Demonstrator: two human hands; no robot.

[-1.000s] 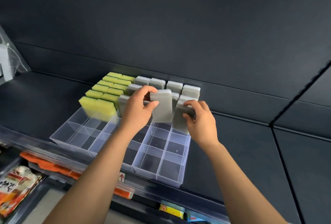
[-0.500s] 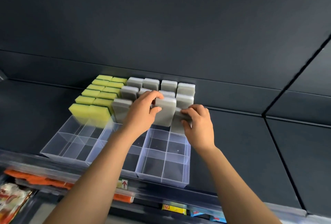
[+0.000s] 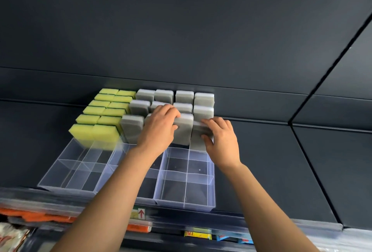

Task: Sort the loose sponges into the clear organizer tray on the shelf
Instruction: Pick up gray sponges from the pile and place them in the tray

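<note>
Our left hand (image 3: 159, 130) pinches a grey sponge (image 3: 182, 130) and our right hand (image 3: 221, 143) pinches a second grey sponge (image 3: 196, 143). Both stand on edge in the clear organizer tray's (image 3: 184, 204) frontmost filled row, apparently so they slot between dividers like those behind.

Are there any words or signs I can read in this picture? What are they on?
"↑" (red arrow, no words): small label on the front edge of the shelf.
Yellow package below the shelf: red print, too blurred to read.
Packet at bottom left: print too blurred to read.
Sponges and clear organizer tray: no writing.
</note>
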